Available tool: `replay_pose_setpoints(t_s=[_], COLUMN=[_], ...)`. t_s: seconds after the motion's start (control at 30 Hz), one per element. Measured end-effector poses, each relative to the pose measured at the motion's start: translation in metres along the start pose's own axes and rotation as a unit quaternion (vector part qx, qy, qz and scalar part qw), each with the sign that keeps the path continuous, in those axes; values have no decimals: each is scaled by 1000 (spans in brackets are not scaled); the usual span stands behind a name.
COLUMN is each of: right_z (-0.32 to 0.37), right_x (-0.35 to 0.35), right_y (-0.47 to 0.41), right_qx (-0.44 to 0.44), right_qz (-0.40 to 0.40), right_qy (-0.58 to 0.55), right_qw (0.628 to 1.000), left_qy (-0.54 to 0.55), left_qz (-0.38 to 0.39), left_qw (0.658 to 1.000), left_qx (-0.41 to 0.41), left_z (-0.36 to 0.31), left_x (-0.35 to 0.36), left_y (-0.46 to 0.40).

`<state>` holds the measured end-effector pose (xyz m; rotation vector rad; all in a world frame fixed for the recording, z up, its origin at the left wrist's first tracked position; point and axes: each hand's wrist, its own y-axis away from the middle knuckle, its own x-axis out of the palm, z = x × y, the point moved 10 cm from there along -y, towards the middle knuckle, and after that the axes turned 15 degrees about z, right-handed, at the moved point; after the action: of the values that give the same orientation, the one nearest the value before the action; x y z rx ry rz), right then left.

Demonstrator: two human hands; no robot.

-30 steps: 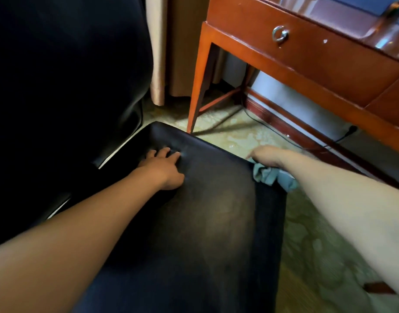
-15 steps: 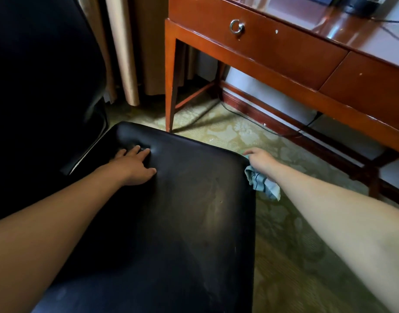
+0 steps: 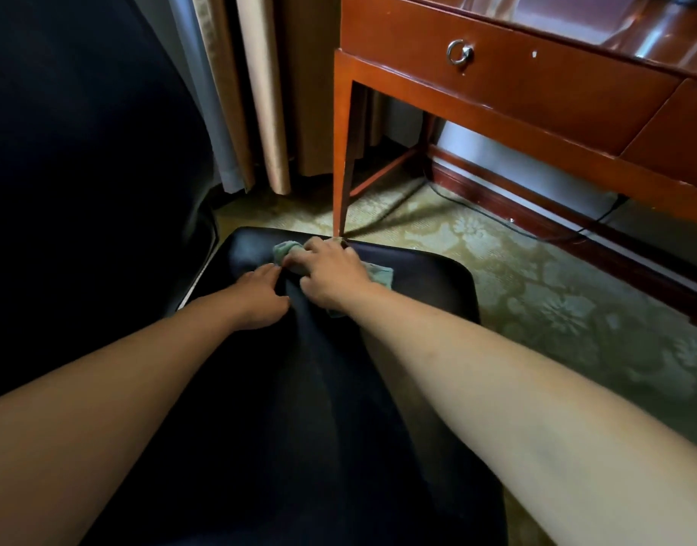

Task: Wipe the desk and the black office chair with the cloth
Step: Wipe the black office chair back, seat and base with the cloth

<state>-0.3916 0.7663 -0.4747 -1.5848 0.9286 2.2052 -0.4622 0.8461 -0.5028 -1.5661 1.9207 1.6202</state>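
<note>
The cloth (image 3: 380, 274), a small pale green rag, lies bunched on the far end of the seat of the black office chair (image 3: 417, 281), pinned under the right hand (image 3: 331, 275). That hand presses down on it with fingers curled over the wad, so that cloth shows only at the far left by the fingertips and at the right behind the wrist. The left hand (image 3: 258, 297) rests flat on the seat just beside it on the left, fingers fairly straight and holding nothing, apparently bracing the chair. What the next stroke turns on, as a judgement, is that the seat's long axis runs from this far edge back toward the person, so the unwiped stretch lies near, under both forearms; the right hand, already on the cloth, is the one placed to pull it along that line. The chair back (image 3: 82, 151) stands dark at the left, and the desk (image 3: 536, 88) with its ring-pull drawer is well apart at the far right, out of present reach. Compared with half a second earlier, the right hand has brought the cloth from the seat's right edge, where it hung over the side, onto the seat top close to the left hand, which has kept its place.
</note>
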Motion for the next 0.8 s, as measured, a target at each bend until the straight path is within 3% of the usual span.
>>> replay_pose_setpoints(t_s=[0.1,0.2,0.33,0.5,0.8], right_z=[-32,-92,-122,-98,5], right_x=[-3,-14,-12,-6,4], right_y=[7,22,34,32,-3], right_qx=[-7,81,148,169,32], right_qz=[16,-7,13,-11,14], right_qy=[18,-32,-73,-57,-18], right_qw=[1000,996,986,984,999], left_qy=[-18,-79,-65,-73,-84], left_qz=[-46,-50,-60,-59,-67], left_qw=[999,994,991,991,989], left_qx=[-17,-64,-97,-94,-100], left_z=[20,39,55,54,56], left_x=[-4,5,7,10,6], left_y=[22,34,44,36,29])
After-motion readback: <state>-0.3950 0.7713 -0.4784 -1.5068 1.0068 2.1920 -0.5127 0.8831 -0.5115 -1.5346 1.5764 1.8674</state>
